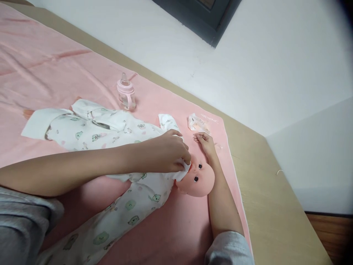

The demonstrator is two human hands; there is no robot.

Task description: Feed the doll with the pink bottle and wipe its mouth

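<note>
A baby doll [204,180] lies on its back in white printed clothes [110,129], its head to the right and its feet to the left. At its mouth and chin, my left hand [175,151] is closed around a white cloth [184,171], and part of the cloth shows below the fingers. My right hand [204,142] rests just beyond the doll's head, fingers loosely stretched, holding nothing visible. Close to those fingertips lies a clear, crinkled plastic packet [197,123]. The right forearm runs alongside the top of the doll's head.
A pink-topped baby bottle [126,94] stands beyond the doll. Everything lies on a pink blanket [55,62] spread over a wooden table [256,173]. A white wall [261,62] with a dark frame [204,22] borders the far side. A small clear item [219,146] sits right of the right hand.
</note>
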